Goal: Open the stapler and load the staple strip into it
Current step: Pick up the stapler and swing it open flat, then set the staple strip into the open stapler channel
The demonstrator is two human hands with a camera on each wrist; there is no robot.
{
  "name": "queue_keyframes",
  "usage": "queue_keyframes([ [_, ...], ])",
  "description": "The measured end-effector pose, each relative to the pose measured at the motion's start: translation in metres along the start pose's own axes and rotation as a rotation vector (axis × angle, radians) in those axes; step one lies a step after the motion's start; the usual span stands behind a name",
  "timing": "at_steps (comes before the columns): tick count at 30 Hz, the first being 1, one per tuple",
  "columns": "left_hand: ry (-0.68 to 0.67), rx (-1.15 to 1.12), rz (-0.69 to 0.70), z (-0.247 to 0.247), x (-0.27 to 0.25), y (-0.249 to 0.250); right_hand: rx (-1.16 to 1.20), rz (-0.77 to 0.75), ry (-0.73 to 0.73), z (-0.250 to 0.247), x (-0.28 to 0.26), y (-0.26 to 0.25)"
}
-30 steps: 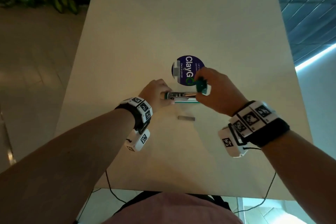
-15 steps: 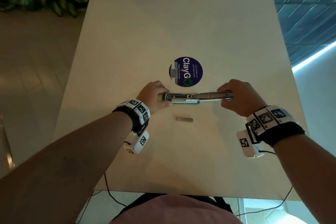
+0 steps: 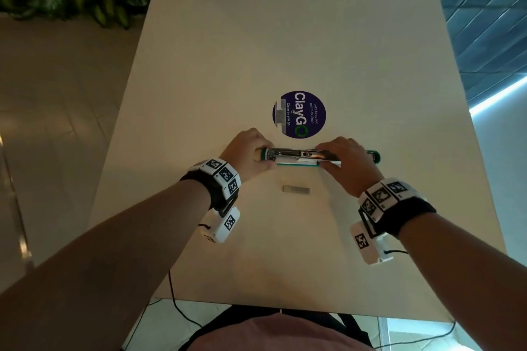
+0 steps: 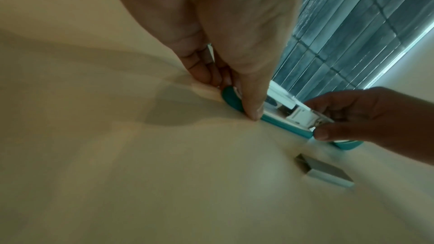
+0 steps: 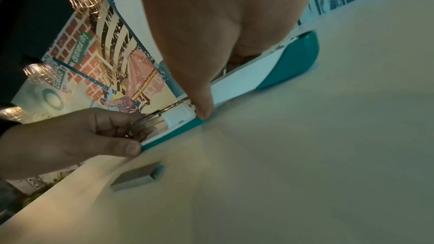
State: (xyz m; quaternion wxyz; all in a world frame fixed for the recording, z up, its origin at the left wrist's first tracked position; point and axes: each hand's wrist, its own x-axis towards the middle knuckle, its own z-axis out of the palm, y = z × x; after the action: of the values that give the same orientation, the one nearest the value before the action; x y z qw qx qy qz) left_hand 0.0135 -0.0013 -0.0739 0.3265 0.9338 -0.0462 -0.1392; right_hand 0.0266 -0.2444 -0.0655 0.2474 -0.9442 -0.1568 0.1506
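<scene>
The stapler (image 3: pixel 310 157) lies opened flat on the table (image 3: pixel 285 37), around the middle of it and a little toward the near edge, with its length parallel to that edge. Its teal and white body rests on the surface and the metal staple channel faces up. I cannot tell if any staples are inside the channel.

The left hand (image 3: pixel 247 153) grips the left end of the stapler; its fingers are curled around this end and the thumb (image 4: pixel 252 99) presses down beside the teal base. The forearm comes from the near left corner.

The right hand (image 3: pixel 348 163) holds the right half of the stapler. Its thumb (image 5: pixel 203 105) is on the near side, touching the white part, and the other fingers go over the top to the far side. The teal end of the stapler (image 5: pixel 291 64) comes out beyond this hand.

The staple strip (image 3: pixel 296 189) lies free on the table, just nearer to the person than the stapler, between the two wrists. No hand touches it.

A round blue sticker (image 3: pixel 299 114) is on the table just behind the stapler.
</scene>
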Motion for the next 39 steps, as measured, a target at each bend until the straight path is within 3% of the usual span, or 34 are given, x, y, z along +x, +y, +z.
queue_keyframes([
  [2,0.062,-0.022,0.028,-0.002,-0.004,0.004,-0.001,-0.011,-0.02,-0.002,0.003,0.0],
  [5,0.178,-0.054,0.198,-0.001,-0.018,0.02,-0.011,-0.014,-0.044,-0.006,0.008,-0.002],
  [8,-0.035,0.018,0.307,0.013,-0.029,0.037,-0.015,-0.009,-0.046,-0.006,0.007,0.0],
  [11,-0.233,0.139,0.252,0.032,-0.032,0.038,-0.017,-0.006,-0.038,-0.004,0.004,0.002],
  [19,-0.105,0.092,0.274,0.042,-0.039,0.036,-0.031,0.01,-0.057,-0.004,0.005,0.006],
  [25,0.116,0.07,0.277,-0.001,-0.018,0.031,-0.028,0.02,-0.059,-0.006,0.007,0.007],
  [33,-0.052,0.195,0.239,-0.017,0.011,0.039,-0.043,0.01,-0.056,-0.005,0.008,0.008],
  [39,-0.058,0.203,0.252,-0.011,0.016,0.039,-0.056,0.008,-0.049,-0.006,0.009,0.009],
])
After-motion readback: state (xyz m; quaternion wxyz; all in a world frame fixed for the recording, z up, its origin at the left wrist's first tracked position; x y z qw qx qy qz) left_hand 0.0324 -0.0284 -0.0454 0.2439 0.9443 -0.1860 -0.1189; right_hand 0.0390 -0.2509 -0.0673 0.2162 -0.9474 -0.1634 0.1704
